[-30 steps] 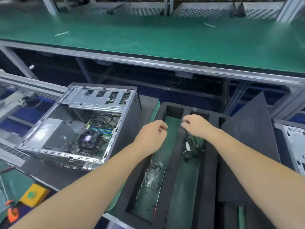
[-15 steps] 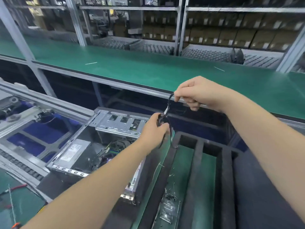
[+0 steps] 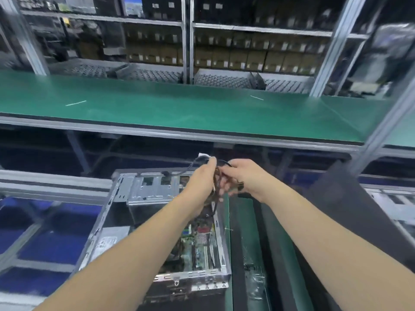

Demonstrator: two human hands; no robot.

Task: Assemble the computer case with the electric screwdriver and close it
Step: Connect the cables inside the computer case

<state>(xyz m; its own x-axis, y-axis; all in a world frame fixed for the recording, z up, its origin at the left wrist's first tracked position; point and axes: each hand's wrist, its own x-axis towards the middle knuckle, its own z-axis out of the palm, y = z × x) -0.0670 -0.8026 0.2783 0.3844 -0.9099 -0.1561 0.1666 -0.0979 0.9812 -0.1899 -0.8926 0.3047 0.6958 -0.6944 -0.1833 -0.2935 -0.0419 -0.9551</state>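
An open computer case [image 3: 125, 221] lies on its side below my arms, with its metal drive bay [image 3: 152, 189] at the far end and the motherboard [image 3: 199, 243] showing inside. Over the case's far right corner both hands hold a bundle of thin dark cables [image 3: 215, 176]. My left hand [image 3: 202, 176] grips the bundle near a white tag [image 3: 203, 157] at its top. My right hand [image 3: 244, 176] pinches the other end, where a small connector [image 3: 240, 186] shows. No electric screwdriver is in view.
A black foam tray [image 3: 267, 221] with green-floored slots sits right of the case, a clear plastic bag [image 3: 253, 279] lying in one slot. A dark foam sheet [image 3: 350, 198] leans at the right. A green conveyor shelf [image 3: 179, 108] runs across behind, with racks of boxes beyond.
The cable bundle has come up out of the foam tray and across to above the case's far right corner. My hands are now close together on it. The view has tilted up.
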